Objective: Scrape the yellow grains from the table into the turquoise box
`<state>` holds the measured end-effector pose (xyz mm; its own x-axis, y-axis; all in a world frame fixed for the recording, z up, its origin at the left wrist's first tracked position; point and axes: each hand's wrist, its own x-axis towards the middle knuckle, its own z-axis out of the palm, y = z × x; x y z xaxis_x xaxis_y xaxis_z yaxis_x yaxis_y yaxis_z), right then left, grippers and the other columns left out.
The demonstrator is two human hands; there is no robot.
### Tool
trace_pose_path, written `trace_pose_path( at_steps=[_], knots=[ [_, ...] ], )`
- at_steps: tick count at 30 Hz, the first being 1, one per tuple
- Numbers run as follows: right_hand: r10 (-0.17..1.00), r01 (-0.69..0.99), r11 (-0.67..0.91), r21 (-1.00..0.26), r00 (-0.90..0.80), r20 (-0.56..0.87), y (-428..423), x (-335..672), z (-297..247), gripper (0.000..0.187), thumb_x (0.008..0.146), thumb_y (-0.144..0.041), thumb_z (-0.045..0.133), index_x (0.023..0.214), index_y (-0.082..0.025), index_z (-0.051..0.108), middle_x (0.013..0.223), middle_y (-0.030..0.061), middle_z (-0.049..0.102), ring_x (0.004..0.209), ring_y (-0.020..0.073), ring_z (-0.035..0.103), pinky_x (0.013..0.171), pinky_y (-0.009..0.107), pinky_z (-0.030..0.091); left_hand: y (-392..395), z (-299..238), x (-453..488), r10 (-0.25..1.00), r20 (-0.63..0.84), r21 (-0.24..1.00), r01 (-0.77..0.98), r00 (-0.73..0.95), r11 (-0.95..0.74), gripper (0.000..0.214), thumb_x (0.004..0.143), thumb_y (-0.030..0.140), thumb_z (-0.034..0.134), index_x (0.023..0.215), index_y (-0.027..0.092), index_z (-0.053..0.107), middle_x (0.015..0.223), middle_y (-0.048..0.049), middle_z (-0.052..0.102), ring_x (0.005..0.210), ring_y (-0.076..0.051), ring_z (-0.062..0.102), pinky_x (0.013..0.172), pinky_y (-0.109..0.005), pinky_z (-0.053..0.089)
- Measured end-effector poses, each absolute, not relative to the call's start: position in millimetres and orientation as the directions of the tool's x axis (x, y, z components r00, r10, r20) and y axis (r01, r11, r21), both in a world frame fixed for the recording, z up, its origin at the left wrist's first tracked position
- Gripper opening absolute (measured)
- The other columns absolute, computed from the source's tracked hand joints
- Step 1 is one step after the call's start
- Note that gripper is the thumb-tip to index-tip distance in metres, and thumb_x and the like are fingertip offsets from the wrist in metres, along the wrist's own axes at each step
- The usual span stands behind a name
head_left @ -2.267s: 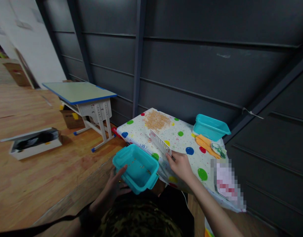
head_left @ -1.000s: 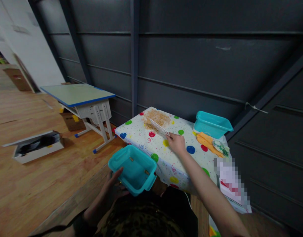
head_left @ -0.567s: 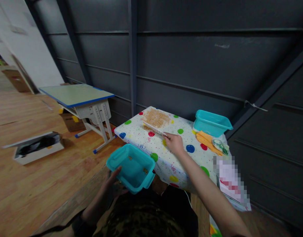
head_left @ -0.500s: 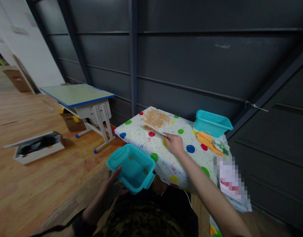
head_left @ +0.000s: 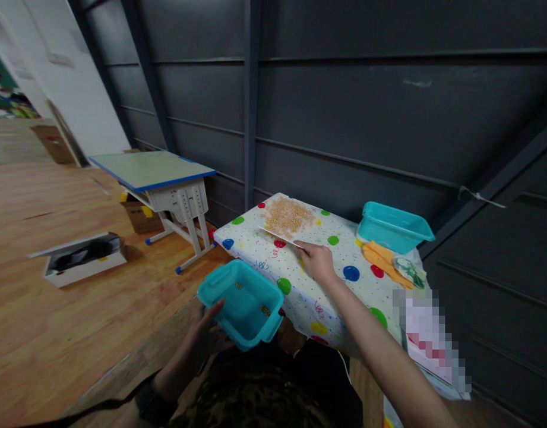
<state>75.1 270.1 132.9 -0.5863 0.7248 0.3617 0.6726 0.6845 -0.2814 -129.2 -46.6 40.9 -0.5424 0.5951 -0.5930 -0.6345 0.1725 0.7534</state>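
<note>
My left hand [head_left: 206, 333] grips a turquoise plastic tub [head_left: 242, 306] at its near-left side, thumb over the rim and other fingers partly hidden beneath. The tub is held tilted beside the table's front edge, with a few small clumps of tan grains [head_left: 265, 311] inside. In my right hand [head_left: 316, 260] is a thin, pale flat sheet [head_left: 280, 236], seen almost edge-on. It sits at the near side of a spread of tan grains [head_left: 288, 216] on the table [head_left: 318, 238], which has a white, colour-dotted cloth.
A second turquoise tub [head_left: 393, 229] stands at the table's back right, beside an orange cloth [head_left: 382, 261] and a green-and-white packet [head_left: 409, 270]. A school desk [head_left: 152, 169] and an open white box [head_left: 86, 261] are on the left. A dark panelled wall [head_left: 344, 107] rises behind.
The view has turned slightly left. My right hand has drawn the flat sheet a little toward the table's front edge, relative to the grains. My left hand keeps its hold on the tub.
</note>
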Motion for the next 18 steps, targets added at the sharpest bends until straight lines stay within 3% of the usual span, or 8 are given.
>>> trace_pose_path(
  at_steps=[12, 18],
  knots=[
    [0.734, 0.671, 0.675, -0.306, -0.571, 0.367, 268.3, 71.8, 132.6, 0.04, 0.119, -0.021, 0.081, 0.145, -0.041, 0.103, 0.145, 0.0012, 0.098, 0.13, 0.0319, 0.099, 0.116, 0.041, 0.077, -51.1, 43.8, -129.0, 0.613, -0.577, 0.764, -0.622, -0.539, 0.172, 0.111, 0.105, 0.049, 0.109, 0.196, 0.037, 0.047, 0.158, -0.0221, 0.085, 0.107, -0.038, 0.1, 0.092, -0.054, 0.086],
    [0.733, 0.665, 0.678, -0.313, -0.582, 0.351, 268.7, 72.4, 134.3, 0.038, 0.12, -0.023, 0.081, 0.144, -0.043, 0.103, 0.141, 0.0005, 0.098, 0.129, 0.032, 0.1, 0.115, 0.042, 0.077, -51.6, 39.5, -126.8, 0.624, -0.558, 0.778, -0.607, -0.547, 0.163, 0.098, 0.111, 0.048, 0.102, 0.195, 0.037, 0.05, 0.157, -0.0235, 0.084, 0.101, -0.038, 0.1, 0.087, -0.055, 0.086]
  ],
)
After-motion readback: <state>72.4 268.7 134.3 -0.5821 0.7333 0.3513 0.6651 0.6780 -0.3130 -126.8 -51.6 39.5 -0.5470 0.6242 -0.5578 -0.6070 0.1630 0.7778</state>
